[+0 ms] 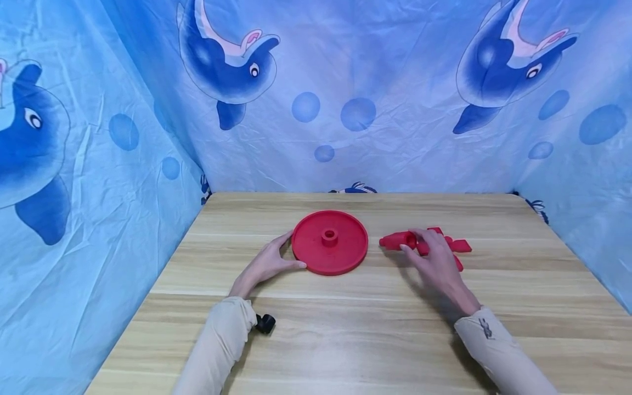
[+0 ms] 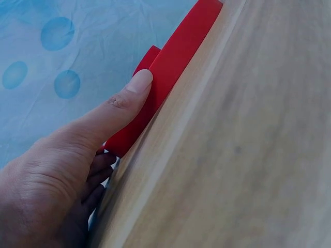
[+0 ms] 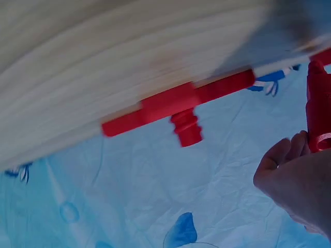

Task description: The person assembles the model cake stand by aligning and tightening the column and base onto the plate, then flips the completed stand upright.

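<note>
A round red tray (image 1: 316,255) with a raised rim and a short hollow post (image 1: 329,237) at its centre lies flat on the table. My left hand (image 1: 269,263) grips its left edge, the thumb against the side in the left wrist view. To the right, my right hand (image 1: 436,260) holds a red tapered hollow piece (image 1: 392,240) by its wide end, with the narrow end pointing left. A red cross-shaped piece (image 1: 459,246) lies on the table just beyond the right hand, which partly covers it. Its ridged peg (image 3: 187,128) shows in the right wrist view.
The wood-grain table (image 1: 326,329) reaches back to a blue curtain (image 1: 395,153) with printed dolphins, which also runs along both sides. A small black device (image 1: 265,323) sits at the left sleeve cuff.
</note>
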A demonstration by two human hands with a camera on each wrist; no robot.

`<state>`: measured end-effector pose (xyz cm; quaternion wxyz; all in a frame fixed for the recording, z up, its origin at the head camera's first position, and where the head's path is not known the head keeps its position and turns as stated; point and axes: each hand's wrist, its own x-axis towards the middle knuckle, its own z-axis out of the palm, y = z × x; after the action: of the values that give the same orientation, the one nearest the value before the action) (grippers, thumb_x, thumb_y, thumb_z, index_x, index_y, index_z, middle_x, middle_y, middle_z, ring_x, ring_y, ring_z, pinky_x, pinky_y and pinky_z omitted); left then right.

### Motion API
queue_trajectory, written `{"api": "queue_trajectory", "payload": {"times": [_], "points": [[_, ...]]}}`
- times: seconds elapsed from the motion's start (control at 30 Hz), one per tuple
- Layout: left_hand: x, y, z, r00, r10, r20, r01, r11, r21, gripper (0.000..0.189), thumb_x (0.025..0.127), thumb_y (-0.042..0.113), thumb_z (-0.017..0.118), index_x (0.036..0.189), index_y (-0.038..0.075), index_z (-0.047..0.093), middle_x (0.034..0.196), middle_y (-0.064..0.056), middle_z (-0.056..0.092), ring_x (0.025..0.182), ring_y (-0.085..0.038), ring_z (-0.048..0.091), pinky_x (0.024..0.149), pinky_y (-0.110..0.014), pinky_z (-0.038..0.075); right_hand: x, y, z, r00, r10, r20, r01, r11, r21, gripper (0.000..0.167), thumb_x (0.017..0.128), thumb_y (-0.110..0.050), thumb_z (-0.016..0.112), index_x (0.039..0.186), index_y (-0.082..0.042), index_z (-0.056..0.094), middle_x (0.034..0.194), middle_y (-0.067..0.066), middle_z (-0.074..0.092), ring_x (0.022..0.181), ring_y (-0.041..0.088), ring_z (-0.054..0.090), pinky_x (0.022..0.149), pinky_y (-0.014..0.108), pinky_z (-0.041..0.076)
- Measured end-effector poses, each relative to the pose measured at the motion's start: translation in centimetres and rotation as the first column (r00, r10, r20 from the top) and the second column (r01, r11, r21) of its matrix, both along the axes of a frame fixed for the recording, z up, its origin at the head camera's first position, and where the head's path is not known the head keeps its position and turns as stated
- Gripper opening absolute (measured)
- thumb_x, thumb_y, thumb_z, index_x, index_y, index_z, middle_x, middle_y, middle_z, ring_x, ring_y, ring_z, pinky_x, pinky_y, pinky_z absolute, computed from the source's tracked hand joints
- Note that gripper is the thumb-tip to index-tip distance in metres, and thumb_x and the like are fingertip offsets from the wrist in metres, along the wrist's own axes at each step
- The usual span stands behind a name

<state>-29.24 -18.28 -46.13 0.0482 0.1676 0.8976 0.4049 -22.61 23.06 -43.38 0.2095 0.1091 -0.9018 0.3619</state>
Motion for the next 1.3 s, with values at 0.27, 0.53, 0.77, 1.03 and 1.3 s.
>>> {"api": "queue_trajectory", "payload": {"times": [0.27,0.53,0.77,1.03,1.3], "points": [[-0.1,-0.1,0.0,1.000,0.003,0.001,-0.003,1.000,-0.010,0.114,0.075,0.059,0.089,0.163,0.014,0.034,0.164,-0.007,0.037,0.152,-0.030,0.030,0.120,-0.055,0.030,-1.1,-2.1,1.0,0.995,0.052,-0.087,-0.058,0.996,-0.070,0.052,0.086,-0.011,0.085,0.132,0.003,0.064,0.115,0.017,0.062,0.106,0.033,0.055,0.084,0.055,0.051],[0.1,-0.1,0.0,1.000,0.008,-0.005,-0.008,1.000,-0.006,0.113,0.075,0.058,0.089,0.163,0.014,0.034,0.163,-0.007,0.038,0.151,-0.030,0.030,0.120,-0.056,0.029,-2.3,-4.7,1.7,0.987,0.133,-0.092,-0.144,0.981,-0.132,0.047,0.089,-0.011,0.082,0.130,0.004,0.065,0.113,0.017,0.062,0.105,0.033,0.057,0.087,0.058,0.049],[0.1,0.0,-0.1,1.000,0.004,-0.005,-0.004,1.000,-0.004,0.114,0.075,0.059,0.089,0.163,0.014,0.033,0.163,-0.007,0.038,0.152,-0.029,0.030,0.120,-0.056,0.028,-3.4,-7.0,2.2,0.984,0.178,-0.034,-0.181,0.971,-0.157,0.045,0.093,-0.015,0.080,0.132,0.002,0.065,0.117,0.016,0.062,0.108,0.031,0.056,0.089,0.054,0.050],[0.0,0.1,-0.1,1.000,-0.009,-0.009,0.009,1.000,-0.003,0.112,0.075,0.059,0.088,0.164,0.016,0.034,0.163,-0.005,0.039,0.151,-0.028,0.030,0.120,-0.055,0.028,-4.6,-8.9,2.6,0.980,0.199,-0.008,-0.197,0.962,-0.187,0.044,0.094,-0.015,0.078,0.133,0.001,0.065,0.118,0.016,0.062,0.108,0.031,0.057,0.088,0.054,0.052],[0.2,-0.1,-0.2,1.000,-0.008,-0.009,0.008,1.000,-0.006,0.112,0.076,0.060,0.087,0.164,0.016,0.034,0.163,-0.005,0.038,0.151,-0.028,0.030,0.120,-0.055,0.028,-5.5,-11.0,2.9,0.971,0.237,-0.007,-0.235,0.957,-0.170,0.044,0.093,-0.013,0.079,0.132,0.001,0.065,0.119,0.016,0.061,0.108,0.030,0.057,0.084,0.049,0.056]]}}
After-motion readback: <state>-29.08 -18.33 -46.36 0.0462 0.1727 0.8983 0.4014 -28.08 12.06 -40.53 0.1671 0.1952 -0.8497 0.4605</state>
